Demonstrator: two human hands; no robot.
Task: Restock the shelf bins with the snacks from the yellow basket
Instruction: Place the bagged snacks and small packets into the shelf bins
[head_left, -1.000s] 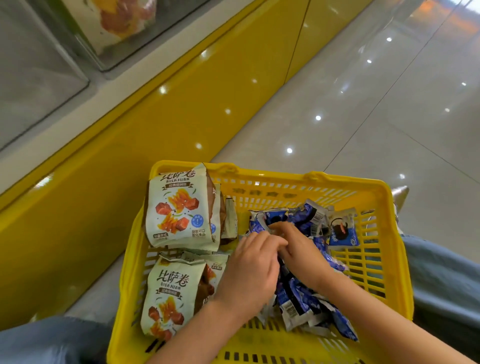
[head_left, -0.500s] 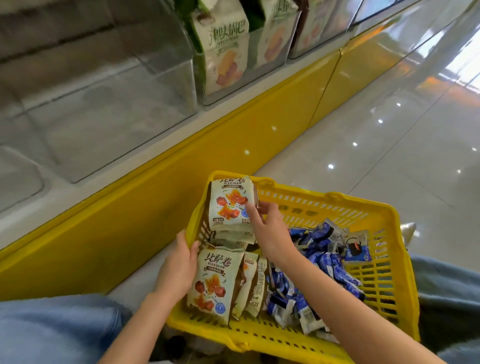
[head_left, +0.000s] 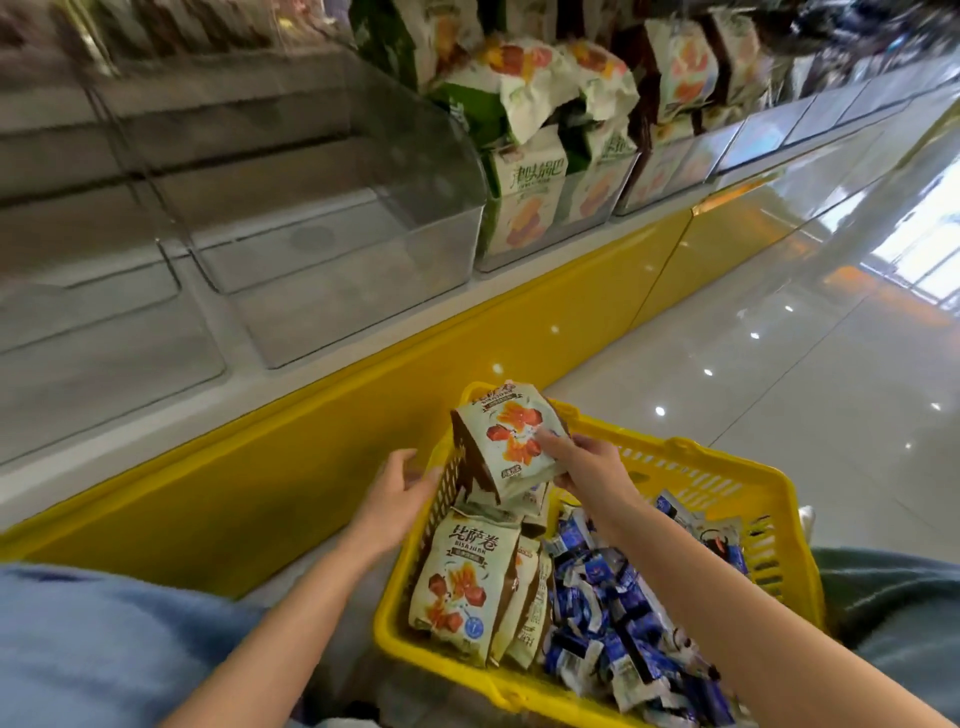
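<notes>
Glossy floor (head_left: 779, 415); shelf bins (head_left: 337, 249) beyond yellow basket (head_left: 737, 473). Right hand (head_left: 592, 467) pinches snack bag (head_left: 514, 441) over basket's far-left corner, long axis near-upright, top toward bins. Left hand (head_left: 400, 493) slack, empty, beside left rim.

The basket (head_left: 727, 480) is glossy yellow plastic with slotted walls. The bins (head_left: 337, 291) are clear, smooth plastic. The shelf's base (head_left: 363, 415) is a shiny yellow panel, and the floor (head_left: 779, 374) is polished tile that mirrors lights. The bags (head_left: 511, 441) look matt and creased; the blue wrappers (head_left: 613, 597) are shiny, crinkled film.
</notes>
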